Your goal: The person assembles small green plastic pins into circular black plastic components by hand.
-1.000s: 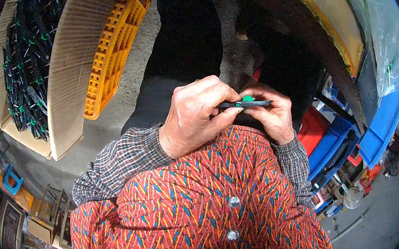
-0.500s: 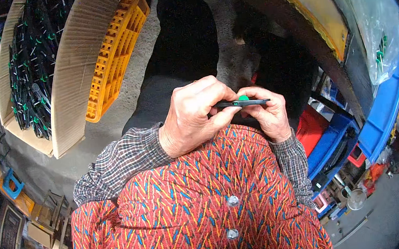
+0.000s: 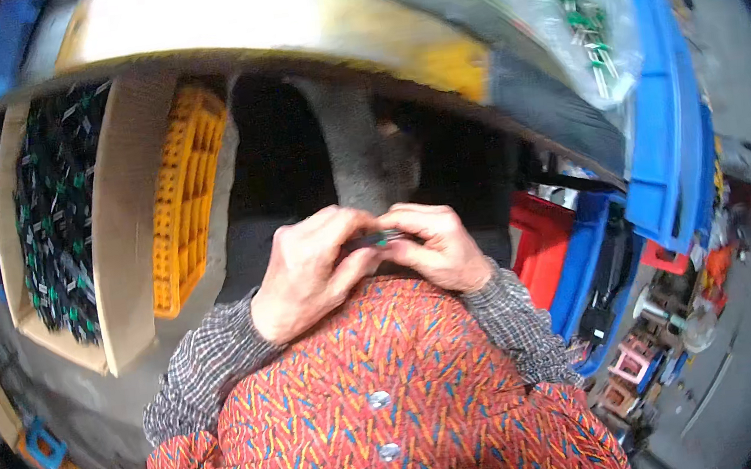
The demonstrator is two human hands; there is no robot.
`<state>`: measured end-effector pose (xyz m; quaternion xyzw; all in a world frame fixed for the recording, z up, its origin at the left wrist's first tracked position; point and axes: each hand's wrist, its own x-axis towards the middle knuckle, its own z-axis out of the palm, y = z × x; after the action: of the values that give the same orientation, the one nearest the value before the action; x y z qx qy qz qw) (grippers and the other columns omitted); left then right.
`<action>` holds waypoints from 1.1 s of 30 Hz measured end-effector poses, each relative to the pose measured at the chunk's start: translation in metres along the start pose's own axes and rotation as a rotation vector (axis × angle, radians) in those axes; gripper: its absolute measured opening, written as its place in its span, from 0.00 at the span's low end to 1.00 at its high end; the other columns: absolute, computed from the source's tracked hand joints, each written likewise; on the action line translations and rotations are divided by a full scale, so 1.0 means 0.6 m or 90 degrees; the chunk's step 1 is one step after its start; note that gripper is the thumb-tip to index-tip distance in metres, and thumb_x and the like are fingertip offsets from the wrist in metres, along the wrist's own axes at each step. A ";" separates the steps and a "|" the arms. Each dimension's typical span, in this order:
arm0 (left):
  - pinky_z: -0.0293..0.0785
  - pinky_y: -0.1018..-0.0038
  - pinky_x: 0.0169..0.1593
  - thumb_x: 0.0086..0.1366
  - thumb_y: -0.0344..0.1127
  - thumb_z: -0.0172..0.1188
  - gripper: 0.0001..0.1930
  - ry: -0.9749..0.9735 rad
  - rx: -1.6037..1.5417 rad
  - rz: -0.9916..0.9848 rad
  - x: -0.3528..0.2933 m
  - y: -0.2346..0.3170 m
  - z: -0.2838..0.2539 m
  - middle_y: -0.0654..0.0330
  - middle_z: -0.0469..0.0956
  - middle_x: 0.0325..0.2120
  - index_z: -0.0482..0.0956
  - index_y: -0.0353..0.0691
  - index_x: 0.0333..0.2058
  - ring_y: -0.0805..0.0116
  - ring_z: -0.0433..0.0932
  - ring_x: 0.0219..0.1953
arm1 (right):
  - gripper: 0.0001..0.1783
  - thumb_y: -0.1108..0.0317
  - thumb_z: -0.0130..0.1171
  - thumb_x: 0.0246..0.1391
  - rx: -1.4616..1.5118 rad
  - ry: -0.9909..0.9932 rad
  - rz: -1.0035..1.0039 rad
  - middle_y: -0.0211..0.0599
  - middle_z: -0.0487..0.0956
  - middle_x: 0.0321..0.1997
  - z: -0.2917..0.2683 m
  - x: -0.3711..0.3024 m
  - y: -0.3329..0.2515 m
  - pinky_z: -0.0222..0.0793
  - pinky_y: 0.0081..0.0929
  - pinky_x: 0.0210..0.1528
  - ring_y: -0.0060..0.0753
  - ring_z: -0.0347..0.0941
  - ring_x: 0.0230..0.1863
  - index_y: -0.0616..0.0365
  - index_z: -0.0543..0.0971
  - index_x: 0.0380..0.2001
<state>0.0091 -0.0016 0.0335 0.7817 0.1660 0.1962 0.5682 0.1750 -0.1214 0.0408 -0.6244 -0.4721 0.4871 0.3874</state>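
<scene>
Many dark pieces [image 3: 64,221] lie in the box [image 3: 125,237], while one part [image 3: 382,240] is in handling and seems not finished; how much is left cannot be told. This part sits, mostly covered, between the fingertips of the left hand [image 3: 305,269] and the right hand [image 3: 441,247], both pinched on it.

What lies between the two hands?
In the head view, a small dark-and-green piece lies between the left hand and the right hand, blurred and mostly hidden.
</scene>
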 end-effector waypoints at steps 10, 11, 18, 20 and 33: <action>0.67 0.83 0.22 0.61 0.25 0.57 0.08 -0.041 -0.175 -0.180 0.014 0.042 0.030 0.64 0.76 0.20 0.76 0.31 0.39 0.82 0.71 0.18 | 0.15 0.70 0.61 0.53 0.020 0.073 -0.011 0.40 0.79 0.32 -0.021 -0.046 -0.015 0.73 0.24 0.34 0.26 0.78 0.33 0.67 0.78 0.42; 0.67 0.83 0.22 0.61 0.25 0.57 0.08 -0.052 -0.173 -0.166 0.017 0.048 0.032 0.64 0.76 0.20 0.76 0.31 0.39 0.82 0.71 0.18 | 0.15 0.70 0.62 0.51 -0.031 0.092 -0.041 0.40 0.78 0.31 -0.030 -0.052 -0.019 0.73 0.24 0.34 0.26 0.77 0.31 0.66 0.77 0.42; 0.62 0.86 0.20 0.63 0.27 0.55 0.08 -0.104 -0.298 -0.263 0.024 0.076 0.038 0.64 0.77 0.22 0.78 0.33 0.40 0.85 0.67 0.16 | 0.13 0.67 0.64 0.47 -0.282 0.290 -0.094 0.38 0.74 0.25 -0.133 -0.138 -0.119 0.69 0.30 0.28 0.34 0.74 0.26 0.61 0.77 0.36; 0.61 0.86 0.20 0.63 0.27 0.57 0.08 -0.108 -0.332 -0.292 0.024 0.077 0.041 0.64 0.77 0.23 0.78 0.33 0.40 0.85 0.66 0.17 | 0.11 0.71 0.64 0.47 -0.346 0.361 -0.101 0.39 0.75 0.26 -0.167 -0.174 -0.167 0.69 0.28 0.28 0.32 0.74 0.27 0.61 0.78 0.35; 0.62 0.85 0.21 0.56 0.26 0.65 0.11 -0.125 -0.344 -0.272 0.027 0.111 0.063 0.66 0.77 0.23 0.79 0.33 0.38 0.84 0.68 0.19 | 0.13 0.63 0.59 0.45 -0.723 0.610 0.256 0.48 0.80 0.30 -0.493 -0.326 -0.093 0.68 0.39 0.37 0.48 0.76 0.34 0.63 0.80 0.29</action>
<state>0.0444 -0.0449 0.0883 0.5656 0.2126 0.0335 0.7961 0.4358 -0.3036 0.2078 -0.9441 -0.3079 -0.0923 0.0736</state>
